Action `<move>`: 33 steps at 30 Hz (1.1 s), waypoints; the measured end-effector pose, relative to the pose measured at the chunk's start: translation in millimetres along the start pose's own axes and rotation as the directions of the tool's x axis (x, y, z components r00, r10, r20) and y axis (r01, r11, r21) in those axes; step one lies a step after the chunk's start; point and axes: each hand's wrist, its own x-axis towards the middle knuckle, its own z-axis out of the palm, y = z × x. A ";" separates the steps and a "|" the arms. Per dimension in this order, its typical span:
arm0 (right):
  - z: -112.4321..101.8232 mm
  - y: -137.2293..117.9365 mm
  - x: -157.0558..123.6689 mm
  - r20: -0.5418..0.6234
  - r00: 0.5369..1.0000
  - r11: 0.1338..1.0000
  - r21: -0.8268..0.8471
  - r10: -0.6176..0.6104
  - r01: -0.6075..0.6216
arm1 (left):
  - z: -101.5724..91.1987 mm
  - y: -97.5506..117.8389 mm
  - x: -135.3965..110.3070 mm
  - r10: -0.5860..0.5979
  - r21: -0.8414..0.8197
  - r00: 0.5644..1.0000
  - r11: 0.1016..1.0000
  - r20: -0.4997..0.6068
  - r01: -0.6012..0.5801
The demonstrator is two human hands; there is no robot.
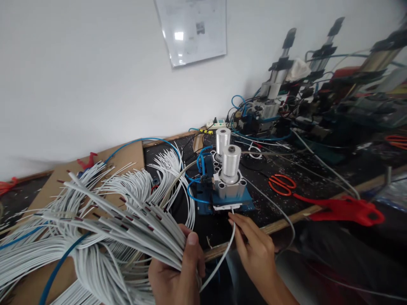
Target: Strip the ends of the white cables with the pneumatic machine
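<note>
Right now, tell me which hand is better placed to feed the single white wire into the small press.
Right. The right hand already pinches the single white wire just below the press; the left hand is full, its grip around the wire bundle.

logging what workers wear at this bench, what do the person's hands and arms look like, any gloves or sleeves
Both are bare: no gloves, rings or watch show on the left hand or the right hand. The right forearm is uncovered to the frame edge, no sleeve in view. Fingers have short, plain nails.

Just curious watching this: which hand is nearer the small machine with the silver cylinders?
Right. The right hand pinches a wire just below the machine; the left hand grips the wire bundle, farther left.
</note>
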 end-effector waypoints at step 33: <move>-7.2 -8.5 -11.6 -0.045 0.995 0.996 0.007 -0.087 0.087 | -8.1 -15.8 -0.6 -0.164 0.283 0.955 0.955 0.249 0.090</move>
